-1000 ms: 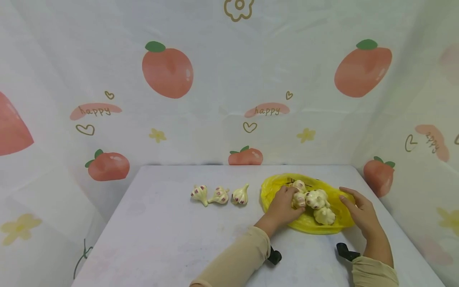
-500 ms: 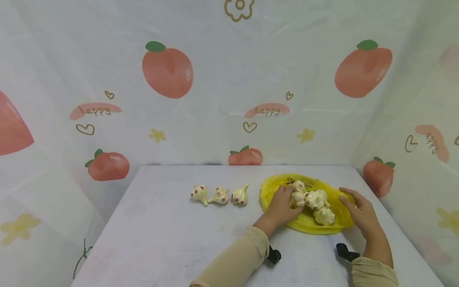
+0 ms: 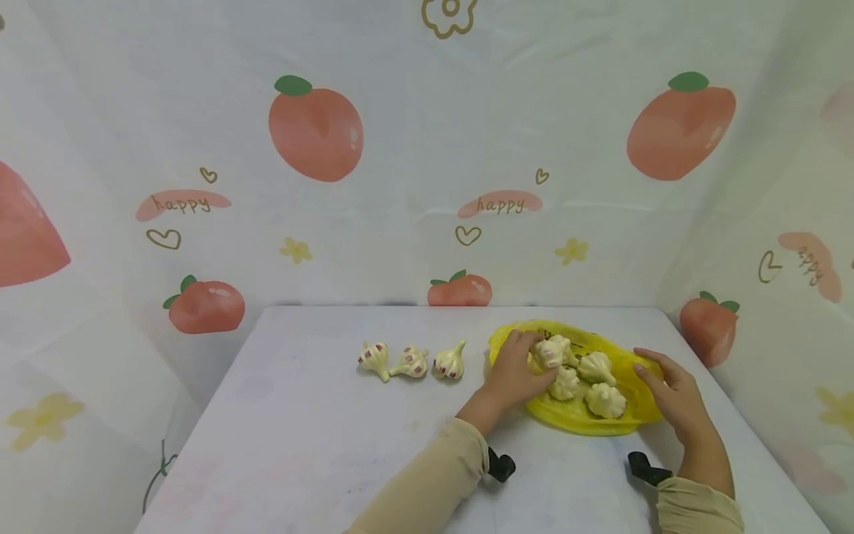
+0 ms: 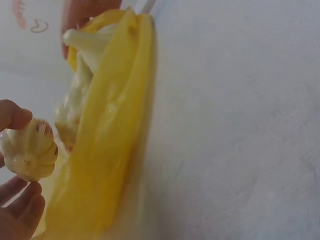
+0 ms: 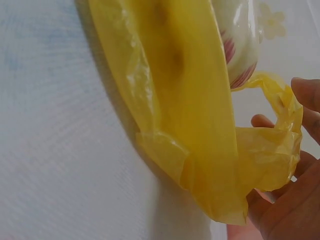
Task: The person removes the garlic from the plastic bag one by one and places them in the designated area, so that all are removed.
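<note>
My left hand (image 3: 517, 374) pinches a garlic bulb (image 3: 551, 351) between thumb and fingertips, over the left part of an open yellow plastic bag (image 3: 580, 424). In the left wrist view, the held bulb (image 4: 29, 151) shows its ribbed base and purple patches. Several more garlic bulbs lie inside the bag, among them one at the front (image 3: 606, 401). At the bag's right edge my right hand (image 3: 679, 397) holds the rim. The right wrist view has the crumpled yellow film (image 5: 270, 155) between the thumb and the fingers, which it partly hides.
Three garlic bulbs stand in a row left of the bag: a left one (image 3: 375, 360), a middle one (image 3: 411, 362) and a right one (image 3: 449, 361). The white table (image 3: 300, 445) meets a fruit-printed cloth (image 3: 400, 148) behind. Black wrist mounts (image 3: 500, 466) sit under both wrists.
The left hand has lifted a garlic bulb up and slightly left from the others. Bulbs left in the bag have shifted and turned. The right hand stays at the rim.
</note>
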### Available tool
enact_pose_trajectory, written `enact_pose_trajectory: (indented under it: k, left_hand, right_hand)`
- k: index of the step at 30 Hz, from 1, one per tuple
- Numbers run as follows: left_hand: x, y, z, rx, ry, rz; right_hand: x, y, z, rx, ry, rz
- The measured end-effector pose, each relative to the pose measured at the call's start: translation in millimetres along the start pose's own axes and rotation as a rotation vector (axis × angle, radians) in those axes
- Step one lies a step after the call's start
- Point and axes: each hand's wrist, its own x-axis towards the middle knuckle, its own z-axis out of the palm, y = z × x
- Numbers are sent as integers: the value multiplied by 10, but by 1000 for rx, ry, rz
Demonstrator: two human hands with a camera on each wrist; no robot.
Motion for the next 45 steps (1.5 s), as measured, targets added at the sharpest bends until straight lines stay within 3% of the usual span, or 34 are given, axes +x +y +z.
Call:
enact_pose_trajectory:
  k: [10,19,30,45]
  left_hand:
    - [-74,13,-260,-48,26,49]
    - [-177,-15,-566,-27,86,123]
    - [-321,-258,-955,-55,136,93]
    - [-588,-619,-1406,-3,223,26]
  right_hand:
    - [13,5,-1,6,-2,9]
    - [18,8,-2,11,-2,8]
    - [17,19,-4,4,-5,18]
    - [-9,-19,5,6,-8,17]
